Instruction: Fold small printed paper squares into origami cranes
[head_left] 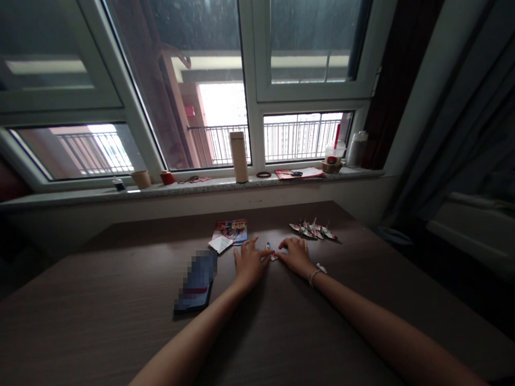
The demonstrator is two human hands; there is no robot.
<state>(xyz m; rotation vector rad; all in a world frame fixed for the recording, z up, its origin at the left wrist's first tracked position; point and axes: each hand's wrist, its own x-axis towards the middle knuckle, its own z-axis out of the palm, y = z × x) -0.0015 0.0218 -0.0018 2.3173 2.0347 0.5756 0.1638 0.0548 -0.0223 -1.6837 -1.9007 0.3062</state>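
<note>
On the dark table lies a small folded paper piece (272, 252) with red, white and blue print, between my two hands. My left hand (251, 264) rests with its fingers spread, and its thumb side reaches right to touch the paper. From the other side my right hand (296, 257), a bracelet at its wrist, has curled fingers, with thumb and index at the paper's right edge. Fingertips hide part of the folds. Beyond my right hand sits a row of folded paper cranes (314, 230). A colourful printed packet (231, 230) and a white paper square (221, 244) lie beyond my left hand.
A phone (196, 281), its screen blurred, lies left of my left forearm. Along the windowsill (257, 185) stand a tan flask (238, 156), a paper cup (140, 179), a drink cup with a red straw (335, 153), and scissors (296, 173) on red-and-white paper.
</note>
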